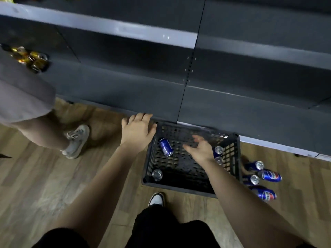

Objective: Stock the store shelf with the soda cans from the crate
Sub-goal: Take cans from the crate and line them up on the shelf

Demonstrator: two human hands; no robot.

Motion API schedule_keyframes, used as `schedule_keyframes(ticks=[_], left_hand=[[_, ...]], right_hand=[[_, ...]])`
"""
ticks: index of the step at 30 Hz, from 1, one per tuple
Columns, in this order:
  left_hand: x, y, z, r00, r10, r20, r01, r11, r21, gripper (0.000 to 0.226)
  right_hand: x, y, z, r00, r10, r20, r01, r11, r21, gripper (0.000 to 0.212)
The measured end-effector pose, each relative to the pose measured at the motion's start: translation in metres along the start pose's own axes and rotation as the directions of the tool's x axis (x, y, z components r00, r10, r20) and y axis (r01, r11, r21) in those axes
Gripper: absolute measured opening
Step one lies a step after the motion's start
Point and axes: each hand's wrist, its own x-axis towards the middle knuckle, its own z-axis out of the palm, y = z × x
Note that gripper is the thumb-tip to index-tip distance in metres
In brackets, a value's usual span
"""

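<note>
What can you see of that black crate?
The black crate looks plastic, with lattice walls and an open top. It sits upright on the wooden floor by the bottom shelf. Four blue cans show inside, one lying down. The left hand is at its far left corner; the right hand reaches in, open.

Dim light is noted throughout; the dark shelf (125, 86) is left almost without detail. A soft sheen is caught on its pale edge strip (107, 26). The right hand (198, 149) is smeared by motion blur above the shadowed crate (231, 154). Straight lines are bowed toward the frame's edges.
</note>
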Motion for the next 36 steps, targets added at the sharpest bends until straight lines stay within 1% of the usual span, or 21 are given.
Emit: schedule_keyframes(ticks=[4,9,15,19,24,29,32,36], left_hand=[[0.019,-0.022,0.085,1.000,0.019,0.006,-0.019,1.000,0.004,0.044],[0.036,-0.056,0.182,0.999,0.018,0.037,-0.018,1.000,0.004,0.044],[0.051,-0.100,0.257,1.000,-0.016,0.017,0.017,1.000,-0.016,0.043],[0.063,-0.120,0.287,1.000,-0.012,0.014,0.012,1.000,-0.003,0.044],[0.072,-0.130,0.309,1.000,-0.002,0.023,0.001,1.000,0.021,0.043],[0.074,-0.138,0.317,1.000,-0.025,0.000,0.025,0.999,0.019,0.041],[0.073,-0.141,0.318,0.999,-0.040,0.011,0.039,0.999,0.027,0.042],[0.074,-0.144,0.319,0.999,-0.043,0.022,0.043,0.999,0.032,0.046]], right_hand=[[0.055,0.048,0.054,0.999,0.033,0.035,-0.032,0.999,-0.024,0.069],[0.118,0.106,0.120,0.998,0.050,0.038,-0.047,0.996,-0.073,0.071],[0.175,0.155,0.188,0.995,0.089,0.049,-0.083,0.989,-0.121,0.074],[0.203,0.173,0.216,0.995,0.084,0.054,-0.076,0.987,-0.143,0.075],[0.231,0.178,0.233,0.993,0.092,0.069,-0.078,0.979,-0.190,0.064],[0.253,0.181,0.252,0.990,0.106,0.095,-0.089,0.981,-0.175,0.055],[0.260,0.181,0.261,0.988,0.131,0.083,-0.111,0.972,-0.208,0.057],[0.265,0.183,0.266,0.980,0.187,0.068,-0.166,0.957,-0.238,0.066]])
